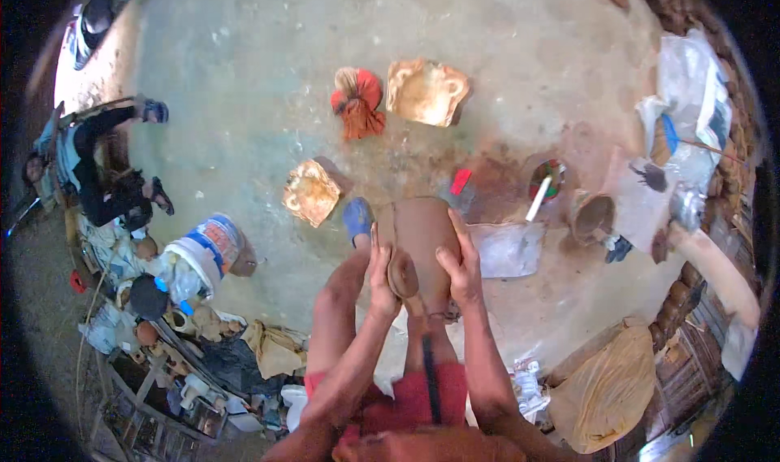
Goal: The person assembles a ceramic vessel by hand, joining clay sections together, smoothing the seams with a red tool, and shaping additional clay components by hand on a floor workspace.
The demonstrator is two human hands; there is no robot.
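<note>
A brown wet clay pot (422, 234) rests on my lap, above my knees and red shorts. My left hand (380, 277) presses on its left side, beside a round clay lump (402, 273) stuck to the pot's near wall. On the pot's right side lies my right hand (461, 260), fingers spread up over the wall. Both hands hold the pot between them. My blue sandal (357, 219) shows just left of the pot.
On the concrete floor lie two flat clay slabs (426, 91) (310, 191), a red-orange cloth bundle (357, 100), a metal sheet (509, 249), a small bowl with a white stick (546, 179) and a clay cup (593, 216). A bucket (207, 249) stands left. A person (101, 165) sits far left.
</note>
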